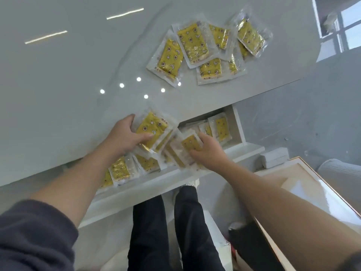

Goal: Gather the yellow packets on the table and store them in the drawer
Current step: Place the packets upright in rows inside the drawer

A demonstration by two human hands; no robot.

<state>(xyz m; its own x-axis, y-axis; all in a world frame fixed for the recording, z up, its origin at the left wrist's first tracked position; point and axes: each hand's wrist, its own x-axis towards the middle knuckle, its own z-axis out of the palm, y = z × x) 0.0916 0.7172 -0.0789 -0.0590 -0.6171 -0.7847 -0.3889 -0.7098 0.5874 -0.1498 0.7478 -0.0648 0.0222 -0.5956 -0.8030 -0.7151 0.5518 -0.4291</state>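
- Here, the left hand (125,133) grips a bundle of yellow packets (152,128), thumb on top and fingers curled round its far edge, at the near edge of the worktop (68,94).
- The right hand (209,151) pinches a single yellow packet (190,142) between thumb and fingers, over the open drawer (156,179).
- Inside the drawer, stored packets (120,169) lie overlapping.
- Farther on the glossy worktop, a loose pile of yellow packets (193,44) rests, well apart from both hands.

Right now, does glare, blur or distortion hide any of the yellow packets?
Head view: ceiling lights reflect as streaks and dots on the glossy table, mostly clear of the loose packets; the held packets in the left hand and right hand look slightly blurred.
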